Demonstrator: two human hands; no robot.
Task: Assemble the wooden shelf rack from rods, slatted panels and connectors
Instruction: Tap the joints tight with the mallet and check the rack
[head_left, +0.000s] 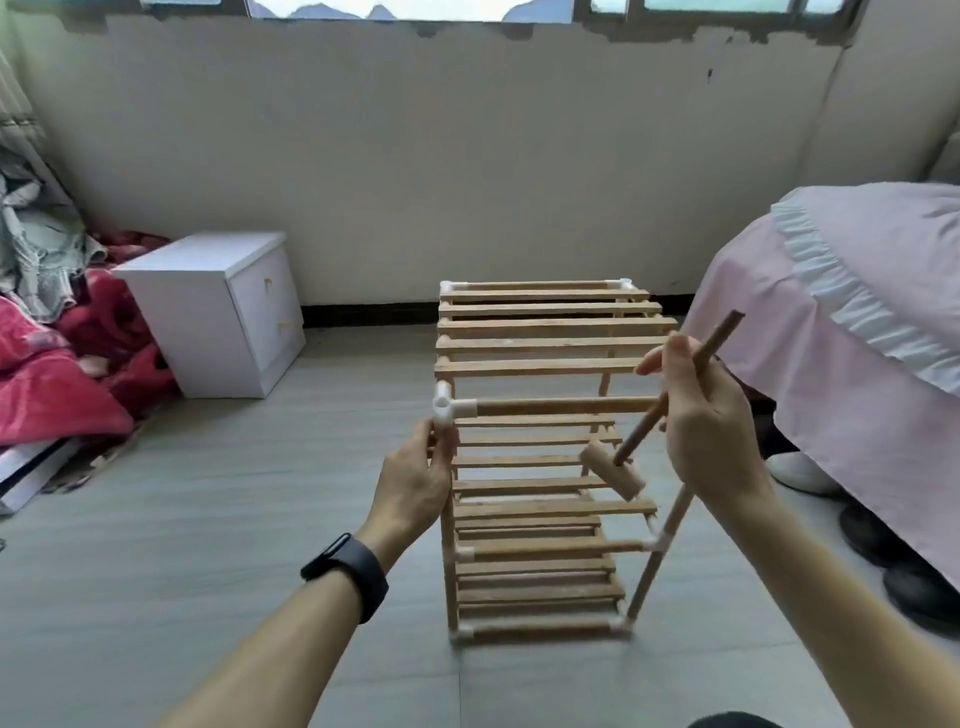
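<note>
A tall wooden shelf rack (545, 364) with several slatted tiers stands on the floor in front of me. White plastic connectors join its rods; one white connector (445, 408) sits at the top front-left corner. My left hand (421, 478) grips the front-left upright rod just below that connector. My right hand (701, 426) holds the handle of a small wooden mallet (613, 470), whose head hangs down over the rack's middle tiers. The rack's top front-right corner is hidden behind my right hand.
A white bedside cabinet (218, 312) stands at the left, with red bedding (62, 384) piled beside it. A bed with a pink cover (841, 312) fills the right side, and shoes (883, 540) lie under its edge. Grey floor (208, 545) surrounds the rack.
</note>
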